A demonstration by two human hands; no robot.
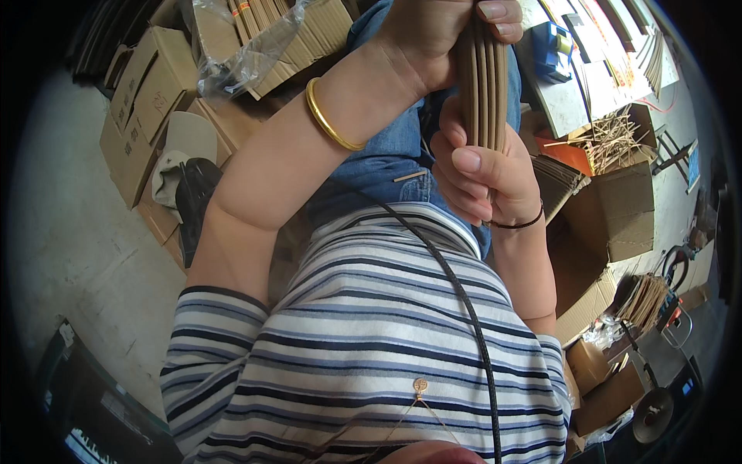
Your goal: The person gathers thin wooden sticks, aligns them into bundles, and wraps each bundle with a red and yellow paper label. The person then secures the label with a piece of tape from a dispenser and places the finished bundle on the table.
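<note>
My left hand, at the top edge of the view, is wrapped around the upper part of a bundle of thin brown strips. Lower down, my right hand grips the same bundle, its thumb lying across the front. The strips stand side by side, lengthwise, with narrow dark gaps between them. Their upper end is cut off by the frame, and fingers cover much of the lower end. A short thin stick lies on my jeans beneath the hands.
Left stand cardboard boxes, a cap and an open carton of bundled sticks with clear plastic. On the right are a worktable with a blue tape dispenser, a heap of loose sticks and an open cardboard box. A black cable crosses my shirt.
</note>
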